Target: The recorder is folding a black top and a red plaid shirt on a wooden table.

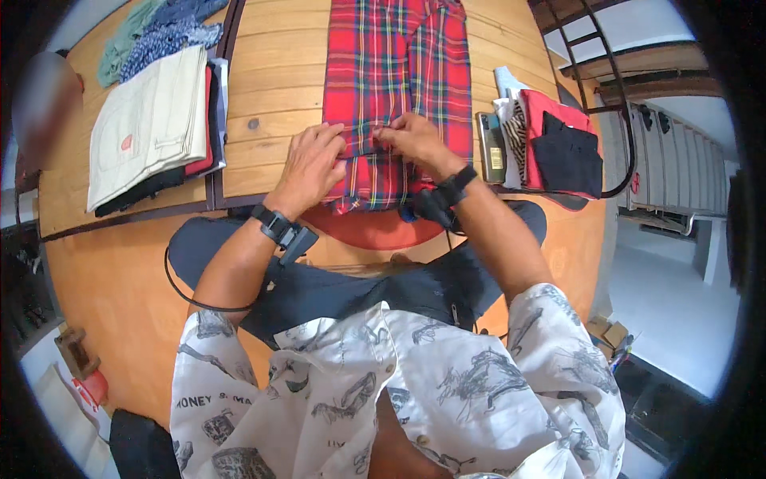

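A red plaid shirt [371, 60] lies lengthwise on the wooden table, its near end at the table's front edge. Part of it, perhaps a sleeve, is laid along its right side. My left hand [311, 164] rests at the shirt's left edge, fingers on the cloth and the thumb apart from them. Near the middle of the shirt, my right hand [421, 145] pinches the fabric between thumb and fingers. Just below both hands the cloth shows a crosswise crease. Each wrist wears a black strap with a small device.
Left on the table [263, 88] are folded cream trousers [152, 120] over darker clothes, with crumpled blue and green cloths [163, 40] behind. To the right, a phone [491, 148] lies beside folded red and black clothes [562, 144]. A black metal frame [614, 64] stands beyond.
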`<state>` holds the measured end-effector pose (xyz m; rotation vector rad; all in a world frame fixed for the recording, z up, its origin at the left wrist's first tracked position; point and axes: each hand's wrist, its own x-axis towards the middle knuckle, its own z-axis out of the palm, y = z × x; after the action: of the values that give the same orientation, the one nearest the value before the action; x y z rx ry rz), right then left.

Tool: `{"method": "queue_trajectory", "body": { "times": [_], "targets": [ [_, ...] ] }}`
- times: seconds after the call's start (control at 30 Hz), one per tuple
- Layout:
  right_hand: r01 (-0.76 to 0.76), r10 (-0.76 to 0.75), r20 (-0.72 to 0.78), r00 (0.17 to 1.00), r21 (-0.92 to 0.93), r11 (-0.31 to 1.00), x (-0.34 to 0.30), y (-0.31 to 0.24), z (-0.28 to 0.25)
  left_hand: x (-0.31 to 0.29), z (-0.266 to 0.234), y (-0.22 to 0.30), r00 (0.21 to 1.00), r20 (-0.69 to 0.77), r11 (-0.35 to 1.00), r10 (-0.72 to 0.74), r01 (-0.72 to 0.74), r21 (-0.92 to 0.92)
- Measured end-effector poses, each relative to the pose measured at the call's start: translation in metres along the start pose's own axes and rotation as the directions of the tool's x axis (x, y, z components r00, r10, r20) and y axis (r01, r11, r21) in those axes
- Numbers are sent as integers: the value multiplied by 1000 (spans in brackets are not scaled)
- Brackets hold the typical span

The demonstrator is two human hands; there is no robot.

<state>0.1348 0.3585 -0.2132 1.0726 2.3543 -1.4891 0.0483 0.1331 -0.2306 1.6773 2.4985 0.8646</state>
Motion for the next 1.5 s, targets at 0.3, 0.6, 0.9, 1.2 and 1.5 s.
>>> {"method": "queue_trajectory", "body": {
  "times": [0.3, 0.6, 0.9, 1.2, 1.5],
  "targets": [
    [96, -106, -72, 992, -129, 987, 14, 12, 26, 2, 3, 2, 996, -78, 999, 38, -40, -23],
    [81, -48, -120, 992, 293, 952, 0, 29, 30, 3, 2, 2, 999, -16, 993, -40, 38, -114],
    [366, -430, -291, 855, -249, 897, -10, 40, 1, 1, -4, -9, 997, 17, 994, 75, -74, -77],
    [282, -368, -270, 890, -308, 908, -57, 82, -84, -10, -25, -32, 999, -3, 998, 45, -45, -32],
    [365, -470, -232, 851, -380, 850, -55, 177, -102, -14, -25, -3, 973, 215, 992, 89, -106, 70]
  ]
}}
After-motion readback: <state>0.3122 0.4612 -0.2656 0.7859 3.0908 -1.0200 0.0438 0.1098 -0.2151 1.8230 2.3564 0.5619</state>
